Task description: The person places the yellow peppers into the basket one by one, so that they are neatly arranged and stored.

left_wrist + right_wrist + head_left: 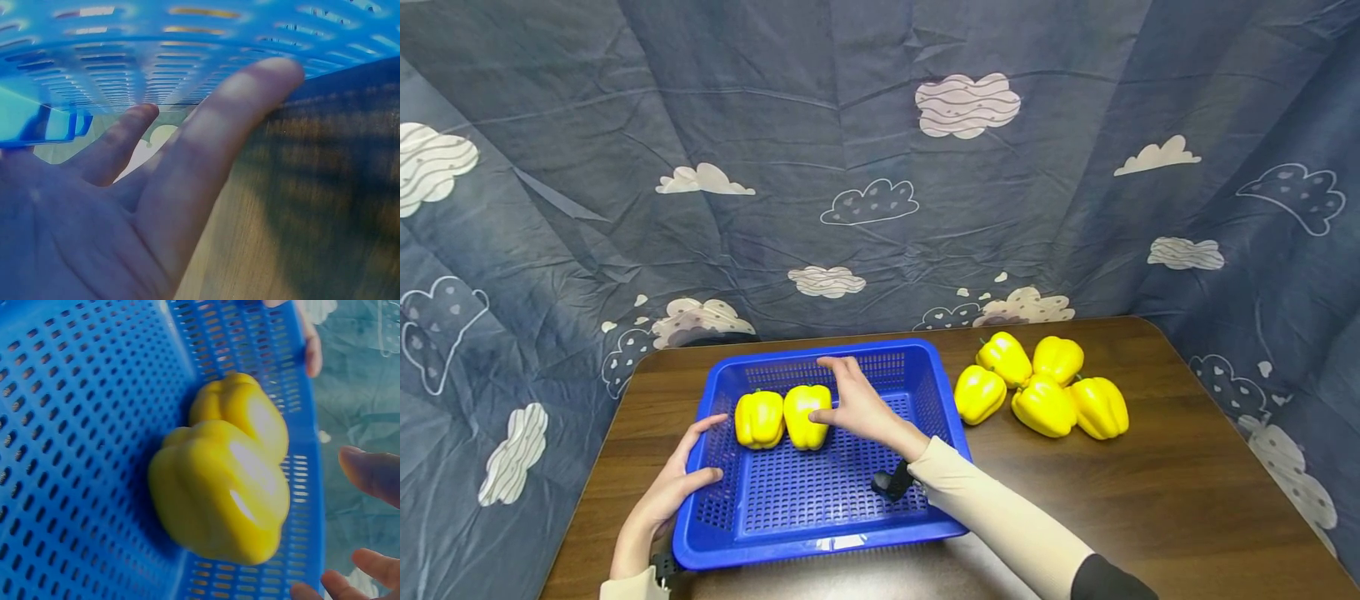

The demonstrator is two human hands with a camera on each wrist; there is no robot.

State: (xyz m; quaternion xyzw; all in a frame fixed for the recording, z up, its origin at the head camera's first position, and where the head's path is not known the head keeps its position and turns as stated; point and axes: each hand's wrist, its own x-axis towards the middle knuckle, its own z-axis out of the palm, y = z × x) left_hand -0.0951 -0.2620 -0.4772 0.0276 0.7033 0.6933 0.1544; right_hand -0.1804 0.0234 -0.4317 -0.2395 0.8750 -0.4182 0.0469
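A blue perforated plastic basket [760, 557] holds two yellow bell peppers side by side, a left one [759, 420] and a right one [805, 429]. My left hand [670, 492] grips the basket's left rim, thumb and a finger over the edge. In the left wrist view, its other fingers [206, 144] extend along the outside of the slotted wall. Over the right pepper hovers my right hand [865, 408], thumb and fingers spread. The right wrist view shows a gap between that hand's thumb [369, 475] and the nearer pepper [215, 494]; nothing is in its grasp.
Several more yellow bell peppers [1043, 406] lie clustered on the brown wooden table [1180, 500], right of the basket. Behind the table hangs a dark blue curtain [775, 233] with cloud prints. A black wrist device [891, 482] on the right arm overhangs the basket.
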